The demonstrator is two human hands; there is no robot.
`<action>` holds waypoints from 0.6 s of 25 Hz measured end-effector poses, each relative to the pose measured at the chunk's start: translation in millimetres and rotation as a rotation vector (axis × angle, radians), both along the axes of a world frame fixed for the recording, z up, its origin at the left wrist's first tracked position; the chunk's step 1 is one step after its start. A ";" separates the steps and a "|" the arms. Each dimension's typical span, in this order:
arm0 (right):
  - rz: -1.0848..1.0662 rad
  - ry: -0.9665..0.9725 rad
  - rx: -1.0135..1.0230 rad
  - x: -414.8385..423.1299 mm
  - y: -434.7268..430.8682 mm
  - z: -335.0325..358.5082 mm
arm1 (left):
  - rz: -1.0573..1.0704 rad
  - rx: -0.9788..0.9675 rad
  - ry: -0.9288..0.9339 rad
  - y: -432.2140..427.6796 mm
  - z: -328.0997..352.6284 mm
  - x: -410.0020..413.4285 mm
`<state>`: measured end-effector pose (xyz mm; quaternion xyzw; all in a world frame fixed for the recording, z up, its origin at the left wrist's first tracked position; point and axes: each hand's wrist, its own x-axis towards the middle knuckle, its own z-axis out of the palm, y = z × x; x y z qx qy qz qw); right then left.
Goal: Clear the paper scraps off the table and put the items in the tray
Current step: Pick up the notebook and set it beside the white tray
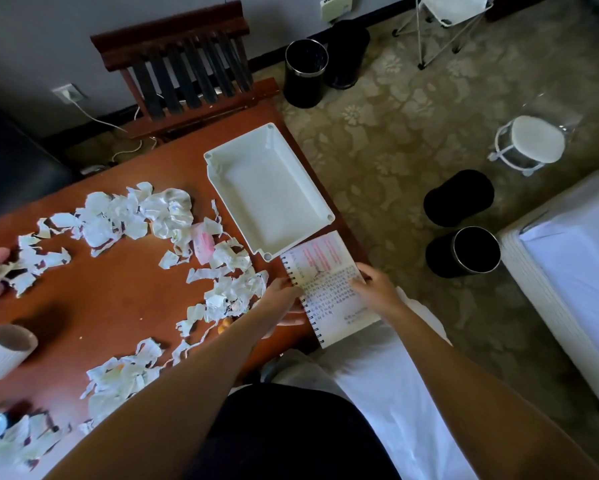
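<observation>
White spiral notebook [329, 289] sits at the table's [118, 306] right corner, just beside the tray [270, 195]. Its long axis runs from the tray toward the person, binding on the left. The left hand [284, 296] pinches the binding edge and the right hand [371, 289] grips the opposite edge, both arms outstretched.

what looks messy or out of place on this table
Torn paper scraps lie strewn over most of the table. The spiral notebook, gripped by the left hand and right hand, hangs past the table's edge.
</observation>
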<state>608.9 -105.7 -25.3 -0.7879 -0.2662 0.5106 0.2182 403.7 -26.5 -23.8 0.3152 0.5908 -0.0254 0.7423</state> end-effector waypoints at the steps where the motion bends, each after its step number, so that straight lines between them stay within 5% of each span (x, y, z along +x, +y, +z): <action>1: 0.006 -0.005 -0.004 1.3 3.1 -2.5 | 0.007 -0.003 0.002 1.2 -0.9 1.0; 15: 0.103 0.055 0.070 4.4 48.8 -15.5 | 0.118 0.030 0.046 23.2 -6.7 6.5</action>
